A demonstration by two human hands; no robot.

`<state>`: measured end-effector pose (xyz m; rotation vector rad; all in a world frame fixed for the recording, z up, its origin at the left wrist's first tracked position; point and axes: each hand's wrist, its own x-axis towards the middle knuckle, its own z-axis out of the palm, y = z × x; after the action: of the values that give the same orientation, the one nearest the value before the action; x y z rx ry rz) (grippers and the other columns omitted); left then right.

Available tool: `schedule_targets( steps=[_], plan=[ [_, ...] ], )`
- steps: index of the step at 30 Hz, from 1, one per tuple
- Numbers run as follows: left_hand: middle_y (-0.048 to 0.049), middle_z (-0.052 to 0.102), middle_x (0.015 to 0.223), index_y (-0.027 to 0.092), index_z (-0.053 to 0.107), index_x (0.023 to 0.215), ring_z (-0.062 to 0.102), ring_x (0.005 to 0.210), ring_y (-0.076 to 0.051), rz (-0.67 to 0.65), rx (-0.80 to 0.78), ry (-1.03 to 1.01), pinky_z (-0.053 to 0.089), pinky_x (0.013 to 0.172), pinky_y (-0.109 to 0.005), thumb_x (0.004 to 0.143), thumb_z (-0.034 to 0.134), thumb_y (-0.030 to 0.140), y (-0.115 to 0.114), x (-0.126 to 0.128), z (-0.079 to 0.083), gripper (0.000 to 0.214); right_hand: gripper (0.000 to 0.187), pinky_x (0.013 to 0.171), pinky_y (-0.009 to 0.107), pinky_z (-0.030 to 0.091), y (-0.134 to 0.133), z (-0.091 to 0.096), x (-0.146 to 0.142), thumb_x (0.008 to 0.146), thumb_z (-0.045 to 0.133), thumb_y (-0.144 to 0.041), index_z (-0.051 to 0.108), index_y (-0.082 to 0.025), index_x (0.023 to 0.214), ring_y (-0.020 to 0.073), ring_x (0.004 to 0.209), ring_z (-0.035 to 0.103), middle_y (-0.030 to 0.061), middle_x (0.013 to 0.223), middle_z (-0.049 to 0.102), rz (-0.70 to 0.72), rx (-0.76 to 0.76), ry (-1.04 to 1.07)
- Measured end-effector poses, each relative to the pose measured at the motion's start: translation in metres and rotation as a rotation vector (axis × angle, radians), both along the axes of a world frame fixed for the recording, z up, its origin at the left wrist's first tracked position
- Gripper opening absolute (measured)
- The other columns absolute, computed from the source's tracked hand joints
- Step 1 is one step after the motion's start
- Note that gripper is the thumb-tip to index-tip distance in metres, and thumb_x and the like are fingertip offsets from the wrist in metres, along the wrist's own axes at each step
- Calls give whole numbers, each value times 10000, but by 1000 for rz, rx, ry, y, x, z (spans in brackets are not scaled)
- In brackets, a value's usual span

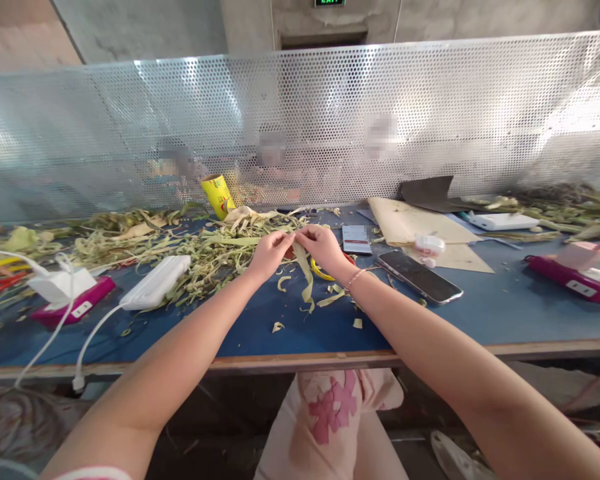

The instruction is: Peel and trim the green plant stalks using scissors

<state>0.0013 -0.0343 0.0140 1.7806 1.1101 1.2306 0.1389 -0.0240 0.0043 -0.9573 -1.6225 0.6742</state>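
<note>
Head view: a white, rectangular plastic block with a cable (159, 283) lies on the blue-topped counter (245, 335), left of a tangled heap of dried, pale green leaf strips (200, 248). The left hand (271, 254) pinches the upper end of one long, pale green leaf strip (306, 272), which hangs down in front of the body. The right hand (326, 247) pinches it alongside, fingertips together. A black, glass-fronted smartphone (420, 276) lies farther right.

Near tabletop (320, 337) open, leaf heap (215, 252) blocking left

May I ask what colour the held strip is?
The strip is pale yellowish green, in the head view.
</note>
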Motion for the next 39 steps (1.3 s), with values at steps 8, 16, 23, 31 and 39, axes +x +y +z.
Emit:
schedule_targets(
  steps=[8, 16, 23, 31, 39],
  plan=[
    [8, 513, 518, 166, 503, 592, 504, 455, -107, -83, -26, -43, 422, 475, -243, 706, 552, 521, -1, 2, -2, 376, 193, 564, 243, 365, -2, 0, -1, 729, 499, -333, 538, -174, 627, 107, 567, 457, -5, 596, 544, -26, 26, -6],
    [-6, 519, 554, 165, 515, 638, 495, 467, -121, -106, -84, -109, 427, 517, -294, 732, 526, 510, 1, 4, -5, 358, 213, 605, 248, 384, -3, 1, -3, 725, 501, -340, 516, -170, 598, 108, 597, 463, -3, 603, 530, 3, 30, 71],
    [11, 520, 529, 159, 483, 594, 511, 499, -107, -11, 58, 46, 424, 533, -252, 717, 557, 408, -8, 2, 4, 288, 257, 579, 247, 394, 2, -4, -3, 694, 548, -407, 583, -160, 634, 105, 578, 479, -3, 607, 560, 76, -63, 173],
    [33, 535, 524, 163, 465, 618, 546, 507, -106, 9, -28, -80, 470, 562, -254, 669, 602, 303, -5, 4, 3, 202, 226, 572, 251, 436, 8, -7, -3, 645, 600, -376, 621, -155, 691, 115, 590, 542, 14, 632, 606, 155, -150, 261],
    [-4, 551, 495, 158, 520, 615, 528, 442, -113, -26, -250, -231, 460, 489, -257, 725, 551, 463, 0, 3, 0, 326, 148, 596, 241, 429, 1, -2, -4, 637, 598, -294, 632, -155, 676, 109, 618, 549, 12, 662, 637, 184, -77, 193]
  ],
)
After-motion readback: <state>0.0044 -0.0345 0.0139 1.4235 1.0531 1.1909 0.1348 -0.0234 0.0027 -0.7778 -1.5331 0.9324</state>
